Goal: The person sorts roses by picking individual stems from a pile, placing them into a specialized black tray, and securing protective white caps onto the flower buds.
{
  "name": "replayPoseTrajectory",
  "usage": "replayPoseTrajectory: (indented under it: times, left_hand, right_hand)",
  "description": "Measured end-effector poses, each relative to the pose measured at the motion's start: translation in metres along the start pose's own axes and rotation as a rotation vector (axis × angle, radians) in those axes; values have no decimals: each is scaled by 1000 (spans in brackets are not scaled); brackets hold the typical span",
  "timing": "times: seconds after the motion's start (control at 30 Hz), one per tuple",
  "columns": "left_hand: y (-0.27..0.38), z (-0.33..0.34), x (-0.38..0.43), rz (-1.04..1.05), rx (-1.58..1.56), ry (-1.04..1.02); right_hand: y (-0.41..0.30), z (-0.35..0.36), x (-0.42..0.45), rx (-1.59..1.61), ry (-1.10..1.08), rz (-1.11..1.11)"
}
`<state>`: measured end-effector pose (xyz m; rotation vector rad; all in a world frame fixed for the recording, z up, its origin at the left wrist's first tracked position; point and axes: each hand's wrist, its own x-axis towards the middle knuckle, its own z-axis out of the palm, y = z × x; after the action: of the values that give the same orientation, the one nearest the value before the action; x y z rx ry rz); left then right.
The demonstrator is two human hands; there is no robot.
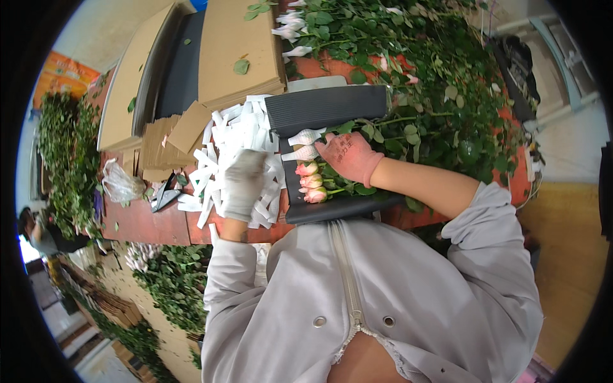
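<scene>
My left hand [244,184], in a whitish glove and blurred, is over a pile of white foam net sleeves [242,127]; whether it has hold of one is unclear. My right hand [349,155], in a pink glove bearing writing, lies over rose stems, its fingertips at the base of a sleeved rose head [302,153]. Another sleeved rose head [306,137] sits just beyond. Three bare pink roses [312,182] lie in a row on the nearer side. Under the heads is a black sheet [294,203], with a ridged black flap [330,109] standing behind them.
Stacked cardboard sheets [239,52] and smaller cardboard pieces [165,139] occupy the back left. A clear plastic bag [120,182] and a black stapler-like tool [166,194] lie left. Leafy rose stems [431,62] cover the table's right side. A person [45,234] is at far left.
</scene>
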<state>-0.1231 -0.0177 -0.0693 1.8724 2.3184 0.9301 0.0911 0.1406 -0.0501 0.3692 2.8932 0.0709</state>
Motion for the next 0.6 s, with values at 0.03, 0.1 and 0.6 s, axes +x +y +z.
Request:
replayPoseTrajectory:
  times: [0.03,0.1,0.6]
  left_hand:
    - [-5,-11,2,-96,72,-18]
    - [-9,-27,1,-116,8,-26]
    - [11,24,4,175,15,-196]
  right_hand:
    - [1,0,0,-6,8,-28]
    - [2,-1,0,15,11,-46]
    - [0,6,1,51,56,-7]
